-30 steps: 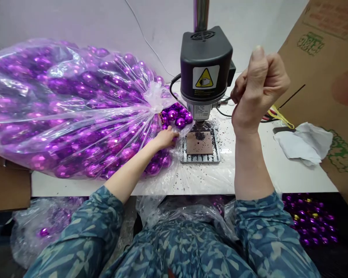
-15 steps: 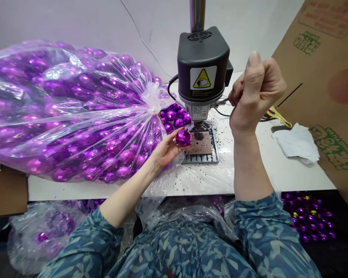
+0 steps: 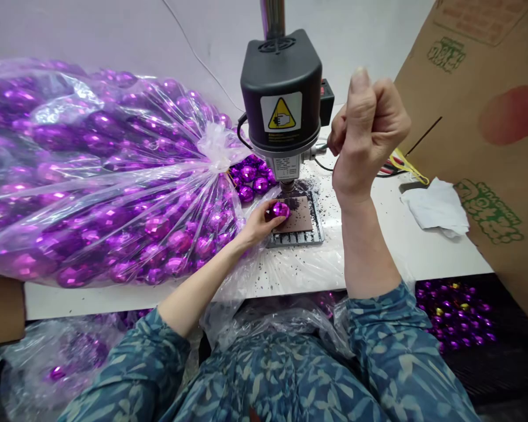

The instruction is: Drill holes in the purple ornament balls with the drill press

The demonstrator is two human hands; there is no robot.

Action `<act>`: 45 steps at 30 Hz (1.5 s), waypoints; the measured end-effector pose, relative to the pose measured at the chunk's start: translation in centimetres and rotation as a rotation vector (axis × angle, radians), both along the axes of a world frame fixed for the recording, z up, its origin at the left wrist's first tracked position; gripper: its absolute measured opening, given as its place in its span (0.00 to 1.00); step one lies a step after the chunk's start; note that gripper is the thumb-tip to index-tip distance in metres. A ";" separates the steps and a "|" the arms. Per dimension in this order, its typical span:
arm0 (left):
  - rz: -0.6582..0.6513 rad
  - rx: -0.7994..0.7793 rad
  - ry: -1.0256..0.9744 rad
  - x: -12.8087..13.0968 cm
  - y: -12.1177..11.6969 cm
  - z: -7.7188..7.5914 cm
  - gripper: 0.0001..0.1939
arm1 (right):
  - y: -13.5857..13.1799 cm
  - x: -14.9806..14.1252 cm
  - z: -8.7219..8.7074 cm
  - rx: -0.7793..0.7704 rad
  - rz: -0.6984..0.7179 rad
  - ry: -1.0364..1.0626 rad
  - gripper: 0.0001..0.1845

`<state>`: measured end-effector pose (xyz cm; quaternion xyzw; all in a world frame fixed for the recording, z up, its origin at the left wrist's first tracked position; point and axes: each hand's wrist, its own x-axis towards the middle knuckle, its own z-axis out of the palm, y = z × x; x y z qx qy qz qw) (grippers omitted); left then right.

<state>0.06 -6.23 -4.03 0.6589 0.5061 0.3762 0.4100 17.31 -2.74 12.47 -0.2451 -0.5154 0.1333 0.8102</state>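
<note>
My left hand [image 3: 263,221] pinches a shiny purple faceted ball [image 3: 281,210], which looks like a Christmas bauble, between thumb and fingers. It holds the bauble above the left part of a brown board [image 3: 301,215] on the metal base [image 3: 318,234] of a small bench drill press. The black motor head [image 3: 281,88], with a yellow warning label, stands over the board. Raised to the right of the head, my right hand [image 3: 367,135] is closed in a fist around the machine's lever [image 3: 317,150]; most of the lever is hidden by the fingers.
A big clear bag [image 3: 114,176] of purple baubles fills the left side, tied at its neck. Loose baubles [image 3: 253,179] lie behind the base. Dark shavings litter the white table [image 3: 378,246]. A white cloth [image 3: 437,208] and a cardboard box [image 3: 488,140] are on the right; more baubles [image 3: 455,316] sit below.
My left hand has brought the bauble rightward over the board and turned it. My right hand stays closed at the lever. The whole view has shifted slightly.
</note>
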 end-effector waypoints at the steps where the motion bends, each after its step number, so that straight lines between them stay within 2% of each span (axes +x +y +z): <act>1: 0.006 0.035 0.041 0.1 0.2 -0.1 0.25 | 0.0 0.0 0.0 0.011 -0.009 -0.002 0.35; 4: 0.040 0.120 0.163 0.7 0.6 -0.3 0.27 | -0.2 -0.1 0.1 0.050 -0.013 0.003 0.34; 8: 0.148 0.076 0.169 1.8 0.8 -0.4 0.32 | -0.4 -0.1 0.1 0.047 0.024 0.027 0.35; 12: 0.215 0.124 0.156 2.7 0.9 -0.9 0.28 | -0.7 0.0 0.2 -0.011 0.009 -0.001 0.36; 15: 0.201 0.203 0.123 3.0 0.6 -1.6 0.28 | -0.6 0.0 0.1 -0.038 -0.023 -0.025 0.35; 18: 0.159 0.229 0.058 3.0 0.1 -2.0 0.28 | -0.4 -0.1 0.0 0.011 -0.015 -0.015 0.33; 23: 0.129 0.269 0.052 2.7 -0.3 -1.8 0.26 | -0.1 -0.1 0.0 0.067 -0.009 -0.007 0.32; 28: 0.124 0.219 0.078 3.2 0.3 -1.3 0.26 | 0.0 0.0 0.0 0.037 -0.083 -0.064 0.33; 33: 0.142 0.191 -0.013 4.0 0.3 -2.0 0.27 | 0.1 -0.3 0.1 0.090 -0.033 0.009 0.34; 39: 0.199 0.119 -0.073 4.2 -0.2 -2.4 0.28 | -0.6 -0.3 0.2 0.007 -0.126 -0.018 0.36; 43: 0.197 0.122 -0.096 4.1 -0.1 -2.5 0.28 | -1.8 -0.2 -0.9 -0.039 -0.113 0.007 0.35; 45: 0.193 0.120 -0.106 4.1 0.0 -2.7 0.28 | -2.2 -0.1 -1.8 0.007 -0.103 0.048 0.34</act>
